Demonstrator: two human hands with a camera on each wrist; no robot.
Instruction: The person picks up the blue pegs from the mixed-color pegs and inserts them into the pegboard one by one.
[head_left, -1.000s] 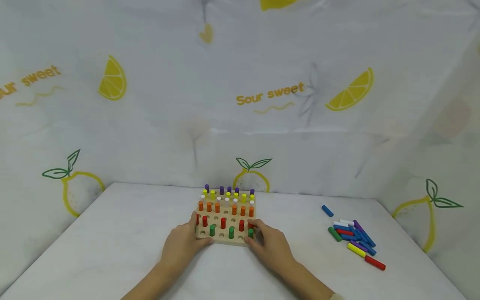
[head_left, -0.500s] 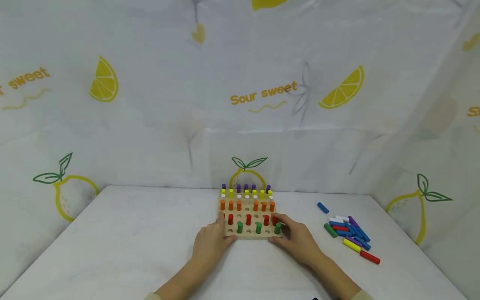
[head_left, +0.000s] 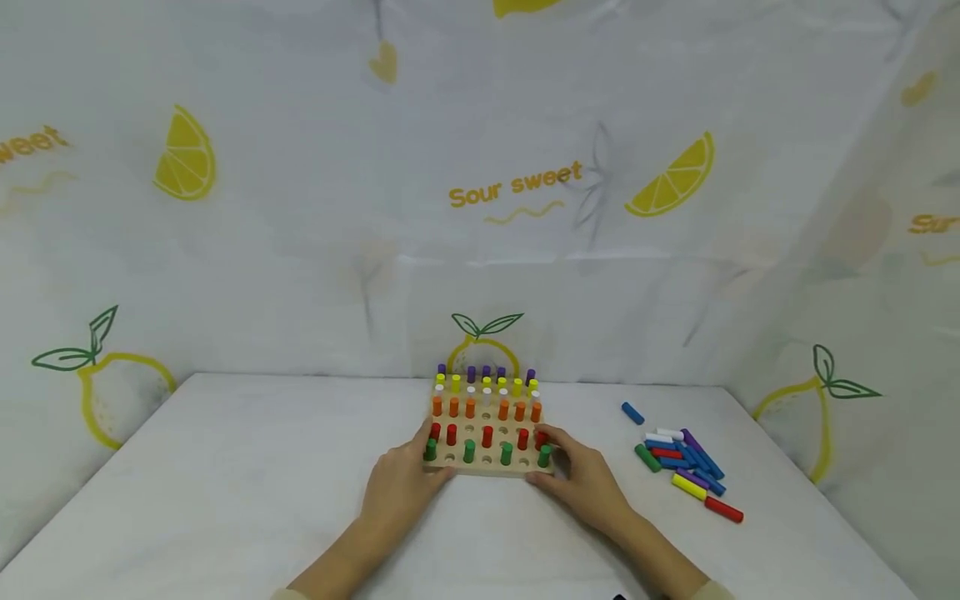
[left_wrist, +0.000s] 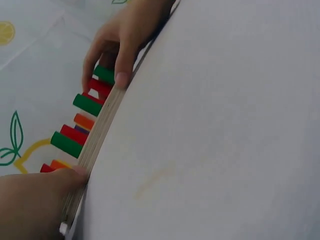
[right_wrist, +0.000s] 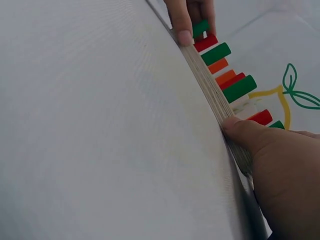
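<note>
Pegboard [head_left: 477, 422] lies on the table [head_left: 225, 500], closer to the loose pegs [head_left: 675, 463] than a second ago and now before the printed lemon [head_left: 486, 354]. My left hand [head_left: 397, 479] and right hand [head_left: 588, 482] grip its front corners, fingers clamped on the sides, thumbs against the front edge.

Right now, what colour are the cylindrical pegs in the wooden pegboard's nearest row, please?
Those pegs are green, clearest in the head view.
</note>
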